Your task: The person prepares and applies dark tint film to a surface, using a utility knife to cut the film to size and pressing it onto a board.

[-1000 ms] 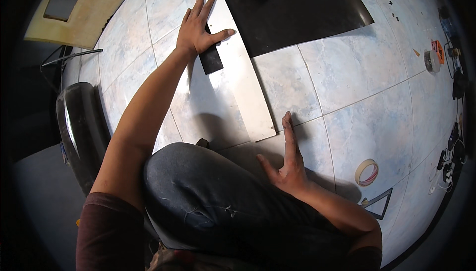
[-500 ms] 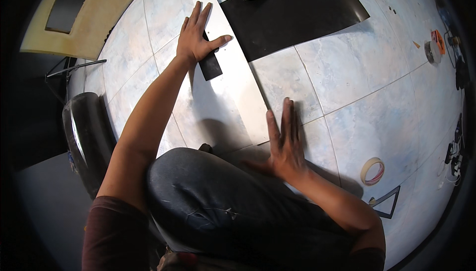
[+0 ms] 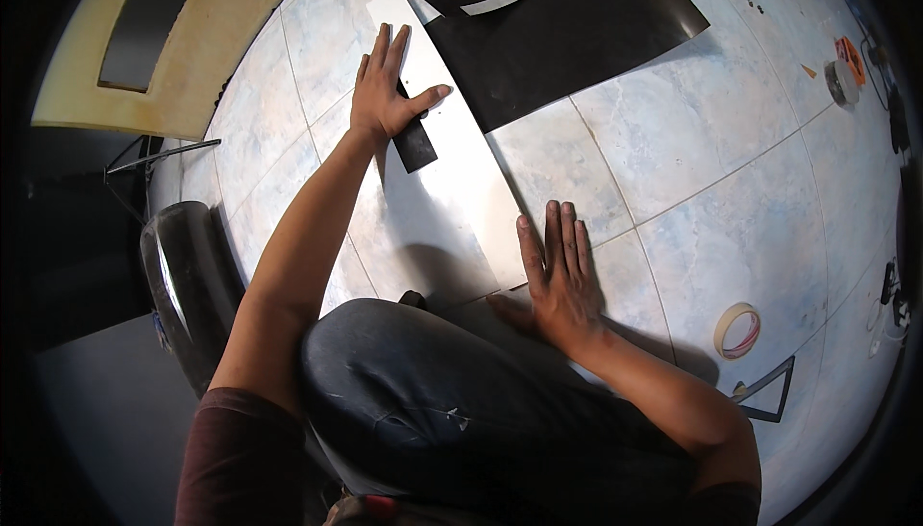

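So there's a long, flat white strip (image 3: 460, 156) lying on the pale marbled tile floor (image 3: 721, 228), running up and away from the knee. Left hand (image 3: 383, 103) is laid over it, grip spread wide, thumb stuck out. Small black rectangular piece (image 3: 416, 149) pokes out right under that palm. Right hand (image 3: 562, 281) is at the strip's near right corner, grip open, thumb out; can't tell if it's touching. Big shiny black sheet (image 3: 567, 45) sits just right of the strip's far half.
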The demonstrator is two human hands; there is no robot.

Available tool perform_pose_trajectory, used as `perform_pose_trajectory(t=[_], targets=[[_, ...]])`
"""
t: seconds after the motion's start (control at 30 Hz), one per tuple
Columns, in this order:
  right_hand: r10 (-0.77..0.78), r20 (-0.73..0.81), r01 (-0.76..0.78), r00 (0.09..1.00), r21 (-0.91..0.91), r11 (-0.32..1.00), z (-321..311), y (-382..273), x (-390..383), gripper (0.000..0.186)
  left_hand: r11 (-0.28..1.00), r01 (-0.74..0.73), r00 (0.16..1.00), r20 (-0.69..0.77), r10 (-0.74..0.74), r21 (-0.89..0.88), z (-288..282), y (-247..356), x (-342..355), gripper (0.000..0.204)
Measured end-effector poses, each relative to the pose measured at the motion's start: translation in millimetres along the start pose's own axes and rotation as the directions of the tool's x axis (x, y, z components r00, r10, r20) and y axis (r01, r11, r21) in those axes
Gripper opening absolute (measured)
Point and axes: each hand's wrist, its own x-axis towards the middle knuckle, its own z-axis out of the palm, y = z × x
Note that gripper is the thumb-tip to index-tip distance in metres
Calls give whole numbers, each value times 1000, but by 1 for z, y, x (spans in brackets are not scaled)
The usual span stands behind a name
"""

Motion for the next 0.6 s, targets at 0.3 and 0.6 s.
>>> perform_pose_trajectory(t=[0.3,0.6], targets=[[-43,79,51,996,-102,993,-4,1,1,85,1000,27,999,25,-28,9,-4,6,1,137],[-50,57,51,997,-24,998,-3,2,0,86,1000,24,1000,18,-24,5,-3,6,0,133]])
